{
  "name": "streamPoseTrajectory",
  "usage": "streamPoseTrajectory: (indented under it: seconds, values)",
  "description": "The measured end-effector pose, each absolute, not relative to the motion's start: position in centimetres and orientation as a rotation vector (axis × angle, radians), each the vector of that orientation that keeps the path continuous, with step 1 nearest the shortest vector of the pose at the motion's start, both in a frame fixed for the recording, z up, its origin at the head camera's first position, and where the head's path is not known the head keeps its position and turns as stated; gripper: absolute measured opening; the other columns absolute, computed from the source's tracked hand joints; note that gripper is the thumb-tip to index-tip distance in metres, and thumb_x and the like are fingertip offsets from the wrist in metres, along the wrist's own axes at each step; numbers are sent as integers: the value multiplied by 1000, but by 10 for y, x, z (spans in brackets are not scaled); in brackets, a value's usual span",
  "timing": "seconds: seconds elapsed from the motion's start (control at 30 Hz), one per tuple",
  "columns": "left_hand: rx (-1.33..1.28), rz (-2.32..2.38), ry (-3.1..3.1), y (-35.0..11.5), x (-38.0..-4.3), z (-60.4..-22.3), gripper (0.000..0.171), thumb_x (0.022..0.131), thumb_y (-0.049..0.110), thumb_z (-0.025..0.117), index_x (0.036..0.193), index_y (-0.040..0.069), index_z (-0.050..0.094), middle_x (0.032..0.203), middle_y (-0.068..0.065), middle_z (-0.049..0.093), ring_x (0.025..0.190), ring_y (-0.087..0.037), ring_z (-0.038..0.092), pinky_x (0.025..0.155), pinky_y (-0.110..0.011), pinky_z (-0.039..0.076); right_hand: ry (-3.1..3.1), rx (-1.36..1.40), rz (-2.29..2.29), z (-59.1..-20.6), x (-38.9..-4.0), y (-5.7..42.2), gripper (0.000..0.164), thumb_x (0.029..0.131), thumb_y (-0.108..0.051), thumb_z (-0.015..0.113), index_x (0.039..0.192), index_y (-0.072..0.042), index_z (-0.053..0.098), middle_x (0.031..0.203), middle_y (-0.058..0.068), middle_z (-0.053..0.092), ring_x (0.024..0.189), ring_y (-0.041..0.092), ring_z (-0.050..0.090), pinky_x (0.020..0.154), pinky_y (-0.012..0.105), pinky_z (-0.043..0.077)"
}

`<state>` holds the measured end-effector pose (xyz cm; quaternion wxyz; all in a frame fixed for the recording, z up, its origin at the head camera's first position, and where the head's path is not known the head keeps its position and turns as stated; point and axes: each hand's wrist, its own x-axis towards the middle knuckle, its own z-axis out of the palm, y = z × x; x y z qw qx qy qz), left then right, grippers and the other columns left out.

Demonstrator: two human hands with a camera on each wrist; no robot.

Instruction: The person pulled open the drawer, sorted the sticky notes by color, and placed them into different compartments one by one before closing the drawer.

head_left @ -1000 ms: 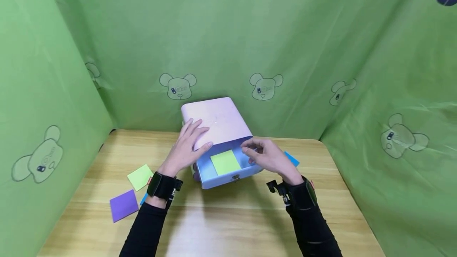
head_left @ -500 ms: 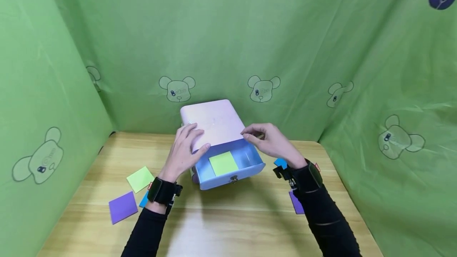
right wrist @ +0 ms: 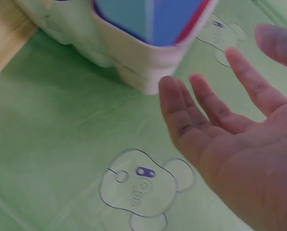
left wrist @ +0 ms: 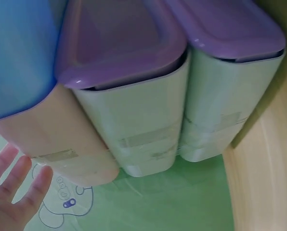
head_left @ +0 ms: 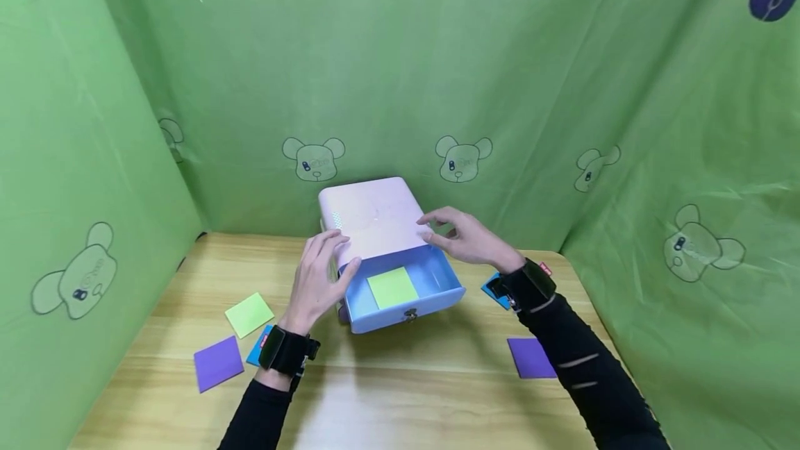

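Note:
A small drawer cabinet with a pink top [head_left: 378, 214] stands near the back of the table. Its blue top drawer [head_left: 437, 273] is pulled out, with a yellow-green square of paper [head_left: 392, 287] lying in it. My left hand [head_left: 315, 283] is at the cabinet's left side, fingers spread and relaxed near the top's edge. On the other side, my right hand [head_left: 469, 236] hovers by the top's right front edge with loosely bent fingers and holds nothing. In the left wrist view, purple drawers [left wrist: 124, 38] in pale green casings sit beside the blue one.
Left on the wooden table [head_left: 387, 401] lie a yellow-green square [head_left: 248, 314], a purple square [head_left: 218, 364] and a blue square [head_left: 259, 346]. Another blue piece [head_left: 496, 292] and a purple one [head_left: 530, 357] are at the right. Green cloth [head_left: 375, 75] surrounds the table.
My right hand has moved from over the drawer up to the cabinet top's right edge. My left fingers have drawn back slightly toward the left edge. The right purple square has come into view.

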<state>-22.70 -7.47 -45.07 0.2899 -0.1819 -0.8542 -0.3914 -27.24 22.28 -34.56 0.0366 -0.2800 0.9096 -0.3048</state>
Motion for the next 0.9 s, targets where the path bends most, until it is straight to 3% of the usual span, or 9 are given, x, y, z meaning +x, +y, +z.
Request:
streamPoseTrajectory:
  seconds: [0.17, 0.43, 0.73, 0.9]
  values:
    - [-443, -1097, -2208, -73, -221, -457, 44, 93, 28, 65, 127, 0, 60, 138, -21, 59, 128, -37, 56, 110, -62, 47, 2762, -919, -968, -356, -282, 226, 39, 103, -23, 60, 138, -6, 59, 148, 19, 53, 138, 38, 49, 105, 56, 53]
    - [-387, -1122, -2208, -79, -204, -471, 38, 98, 19, 60, 130, -2, 56, 131, -24, 62, 119, -38, 62, 104, -61, 51, 2726, -866, -971, -375, -293, 231, 41, 106, -28, 54, 144, -14, 57, 163, 20, 34, 152, 42, 32, 120, 69, 30]
    - [-283, -1130, -2420, -113, -189, -484, 38, 101, 23, 61, 132, 4, 58, 131, -21, 64, 114, -37, 64, 95, -59, 55, 2682, -834, -1123, -403, -300, 237, 40, 108, -30, 49, 146, -22, 55, 170, 11, 25, 155, 40, 25, 121, 71, 26]
    - [-236, -1085, -2513, -135, -185, -498, 40, 101, 25, 62, 134, 4, 57, 134, -21, 62, 120, -39, 61, 98, -59, 53, 2627, -793, -1175, -409, -299, 237, 43, 109, -35, 45, 151, -29, 49, 173, 5, 16, 159, 36, 18, 124, 69, 20]
